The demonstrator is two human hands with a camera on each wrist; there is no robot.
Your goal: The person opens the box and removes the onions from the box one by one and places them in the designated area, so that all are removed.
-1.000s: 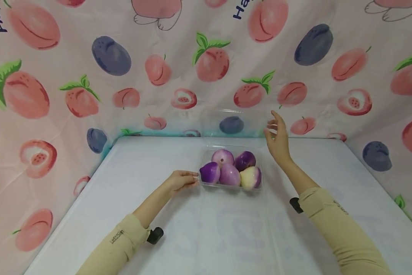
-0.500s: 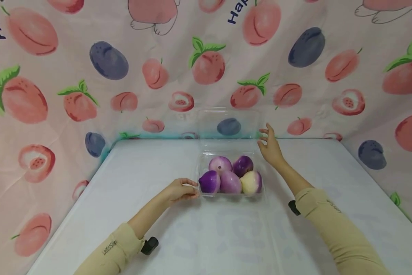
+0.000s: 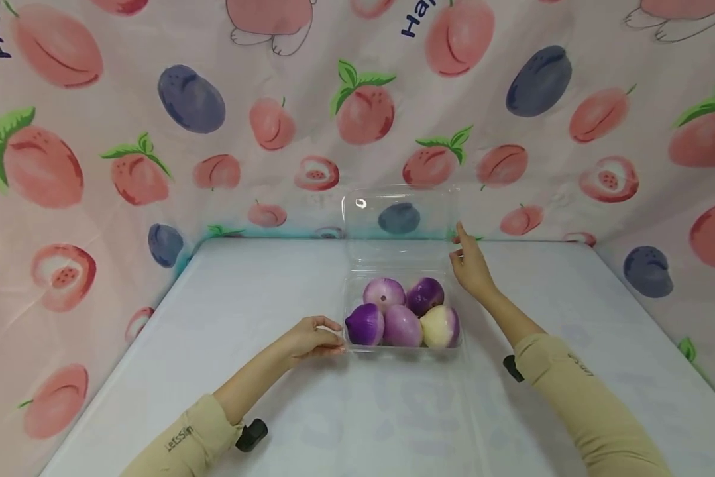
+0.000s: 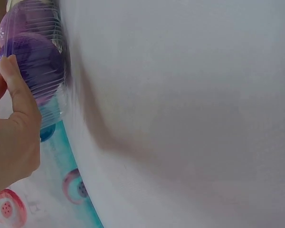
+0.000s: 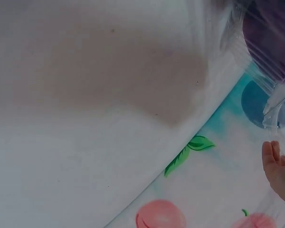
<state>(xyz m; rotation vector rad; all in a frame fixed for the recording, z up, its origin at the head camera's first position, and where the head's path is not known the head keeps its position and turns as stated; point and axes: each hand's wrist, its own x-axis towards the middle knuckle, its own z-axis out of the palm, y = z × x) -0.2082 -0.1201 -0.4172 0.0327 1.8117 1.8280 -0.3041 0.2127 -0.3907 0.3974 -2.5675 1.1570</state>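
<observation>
In the head view, a clear plastic clamshell container (image 3: 405,349) stands with its lid (image 3: 369,225) raised at the back. Several purple onions (image 3: 402,326) fill its base; one at the front right (image 3: 439,327) is partly pale yellow. My left hand (image 3: 306,339) pinches the base's left rim between thumb and fingers, which the left wrist view also shows, with the hand (image 4: 19,128) beside a dark purple onion (image 4: 38,64). At the lid's right edge is my right hand (image 3: 472,268), fingers fairly straight. Whether they touch the lid cannot be told.
The container is on a white-covered table (image 3: 262,278). Behind it rises a fruit-printed cloth (image 3: 309,86), which also lines both sides. A black wrist camera (image 3: 252,435) sits below the left sleeve and another (image 3: 513,368) below the right.
The container has come nearer to me, with the left hand on its rim. The lid stands lower in view. My right hand has moved down and slightly left along the lid's edge.
</observation>
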